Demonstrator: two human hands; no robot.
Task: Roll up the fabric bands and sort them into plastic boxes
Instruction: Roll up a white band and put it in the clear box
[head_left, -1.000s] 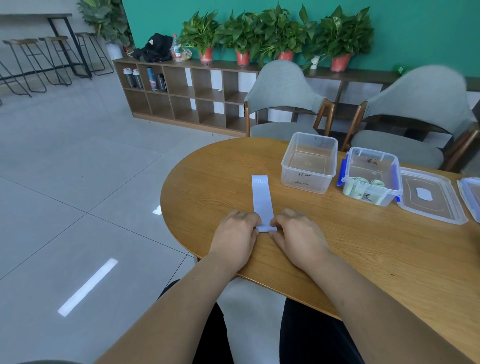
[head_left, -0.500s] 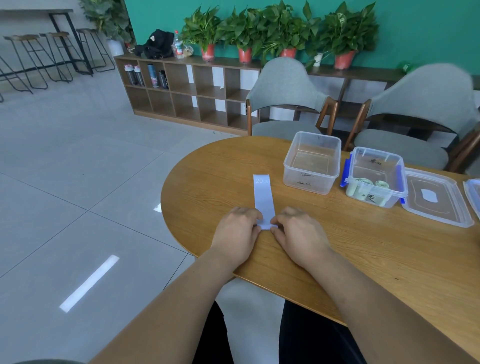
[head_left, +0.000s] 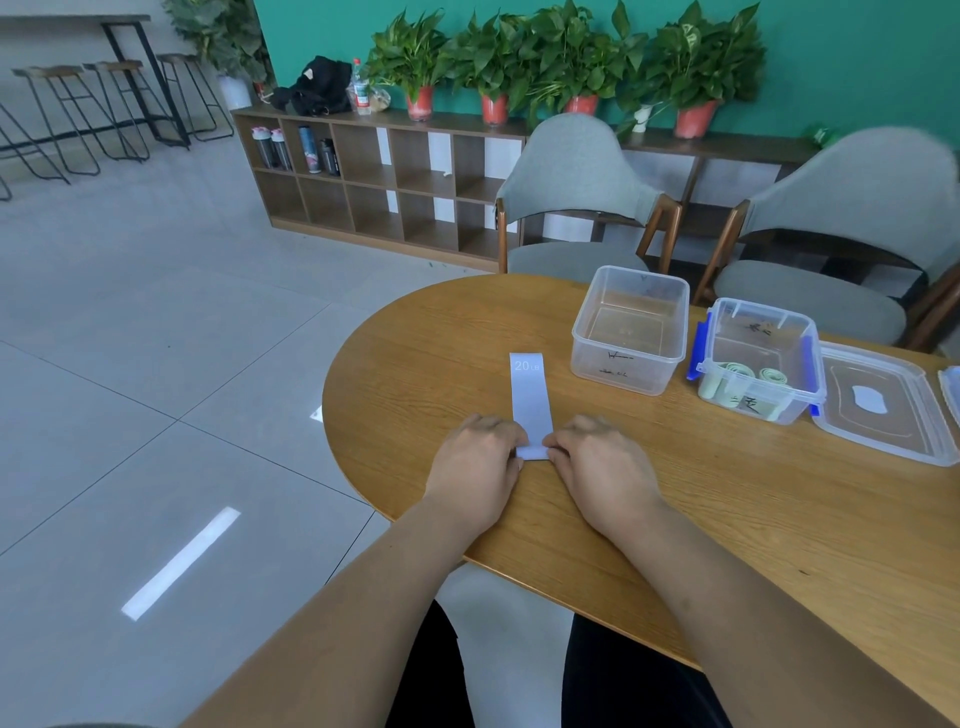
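A pale lilac fabric band (head_left: 530, 397) marked "20 LB" lies flat on the wooden table (head_left: 727, 519), running away from me. Its near end is turned up into a small roll. My left hand (head_left: 480, 470) pinches that roll from the left and my right hand (head_left: 602, 467) pinches it from the right. Behind the band stands a clear plastic box (head_left: 631, 330) with nothing in it. To its right a second box (head_left: 761, 358) with blue clips holds rolled pale green bands (head_left: 748, 376).
A clear lid (head_left: 883, 405) lies on the table at the right, with another lid's corner (head_left: 950, 389) at the frame edge. Two grey chairs (head_left: 576, 171) stand behind the table. The table's rounded edge drops to tiled floor on the left.
The roll at the band's near end has grown slightly and the flat part looks a little shorter. Both hands stay at the same spot.
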